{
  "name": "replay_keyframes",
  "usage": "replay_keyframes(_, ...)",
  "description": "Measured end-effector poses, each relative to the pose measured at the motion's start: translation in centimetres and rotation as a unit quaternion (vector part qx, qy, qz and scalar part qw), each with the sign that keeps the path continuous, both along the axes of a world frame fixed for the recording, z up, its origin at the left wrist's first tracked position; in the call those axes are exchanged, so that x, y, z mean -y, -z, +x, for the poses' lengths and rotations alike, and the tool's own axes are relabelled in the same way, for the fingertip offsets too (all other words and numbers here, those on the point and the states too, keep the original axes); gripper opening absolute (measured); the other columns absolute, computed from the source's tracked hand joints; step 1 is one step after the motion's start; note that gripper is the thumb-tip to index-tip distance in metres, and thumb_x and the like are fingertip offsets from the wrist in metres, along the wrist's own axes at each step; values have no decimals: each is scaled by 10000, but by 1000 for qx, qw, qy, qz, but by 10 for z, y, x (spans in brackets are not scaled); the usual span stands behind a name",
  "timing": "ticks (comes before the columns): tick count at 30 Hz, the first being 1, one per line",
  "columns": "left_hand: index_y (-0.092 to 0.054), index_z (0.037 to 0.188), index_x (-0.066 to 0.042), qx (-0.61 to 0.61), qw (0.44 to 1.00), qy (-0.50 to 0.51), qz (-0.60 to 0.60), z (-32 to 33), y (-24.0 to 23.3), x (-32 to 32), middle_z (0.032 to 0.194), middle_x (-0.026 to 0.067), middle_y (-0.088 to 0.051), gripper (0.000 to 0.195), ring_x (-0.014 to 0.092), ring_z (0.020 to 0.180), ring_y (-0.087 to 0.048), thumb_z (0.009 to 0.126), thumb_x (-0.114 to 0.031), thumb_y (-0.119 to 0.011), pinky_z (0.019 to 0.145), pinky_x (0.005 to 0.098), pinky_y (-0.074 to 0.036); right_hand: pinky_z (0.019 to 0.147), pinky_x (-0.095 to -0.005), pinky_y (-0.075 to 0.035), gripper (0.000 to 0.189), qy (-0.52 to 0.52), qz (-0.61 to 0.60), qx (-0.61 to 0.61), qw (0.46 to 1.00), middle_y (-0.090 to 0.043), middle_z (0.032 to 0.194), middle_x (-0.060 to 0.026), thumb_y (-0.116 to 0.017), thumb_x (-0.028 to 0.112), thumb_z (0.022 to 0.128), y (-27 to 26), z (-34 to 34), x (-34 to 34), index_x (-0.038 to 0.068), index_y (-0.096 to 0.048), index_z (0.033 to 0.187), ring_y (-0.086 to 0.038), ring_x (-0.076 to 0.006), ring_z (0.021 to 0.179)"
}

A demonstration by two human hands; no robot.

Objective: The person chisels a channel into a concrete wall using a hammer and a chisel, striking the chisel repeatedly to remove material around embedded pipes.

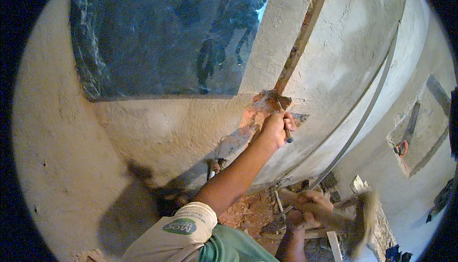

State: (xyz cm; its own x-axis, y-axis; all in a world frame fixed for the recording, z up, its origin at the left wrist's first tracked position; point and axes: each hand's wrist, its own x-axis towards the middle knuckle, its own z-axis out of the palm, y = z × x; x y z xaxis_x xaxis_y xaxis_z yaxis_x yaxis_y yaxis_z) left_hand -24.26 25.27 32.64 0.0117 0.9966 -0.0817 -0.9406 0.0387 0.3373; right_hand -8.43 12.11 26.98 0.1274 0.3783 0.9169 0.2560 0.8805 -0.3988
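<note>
My left hand (pixel 277 128) is wrapped around a metal chisel (pixel 288 135). The chisel's upper end meets a broken-out hollow (pixel 266 101) in the plastered wall, where reddish masonry shows. From that hollow a narrow cut groove (pixel 302 36) runs up through the plaster. Lower right, my right hand (pixel 311 206) grips the handle of a hammer or mallet, blurred by motion. The pale, blurred head (pixel 361 222) of this striking tool is away from the chisel; its exact shape is unclear.
A dark, reflective pane (pixel 161 40) is set into the wall at upper left. A long thin strip (pixel 375 94) runs along the wall at right. Farther right, a tool with an orange-red handle (pixel 401 148) lies on a ledge or recess. Reddish rubble (pixel 247 208) and wooden pieces (pixel 334 246) lie below.
</note>
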Motion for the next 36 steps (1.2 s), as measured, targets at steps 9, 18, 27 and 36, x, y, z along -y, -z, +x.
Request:
replay_keyframes(9,-400,676,-63,64,997,-41,19,16,5,-15,512,-7,-364,224,87,385,-321,840,-211,-361,368,213,-309,545,-248,-382,289,-47,-223,29,973,-476,695,-61,-474,261,772,34,8,-22,-19,-442,834,-453,-151,618)
replay_keyframes(18,-398,702,-76,92,993,-71,26,39,-9,-19,529,-8,-386,213,94,401,-327,847,-222,-342,369,241,-290,471,-246,-383,360,-124,-44,80,988,-477,663,-65,-474,362,757,31,50,-58,14,-444,845,-439,-141,529)
replay_keyframes(27,-408,703,-107,79,995,-59,25,26,7,-27,512,-30,-383,230,84,403,-345,845,-271,-333,354,211,-281,452,-249,-389,476,-191,-172,-110,960,-456,630,-59,-453,518,727,-11,63,-59,45,-413,774,-460,-139,561)
replay_keyframes(36,-417,715,-58,45,995,-74,51,32,21,-28,534,-1,-397,174,107,417,-353,824,-192,-393,376,236,-328,515,-245,-383,274,-157,-268,150,939,-462,664,-65,-455,252,770,47,48,-68,4,-426,882,-440,-137,575)
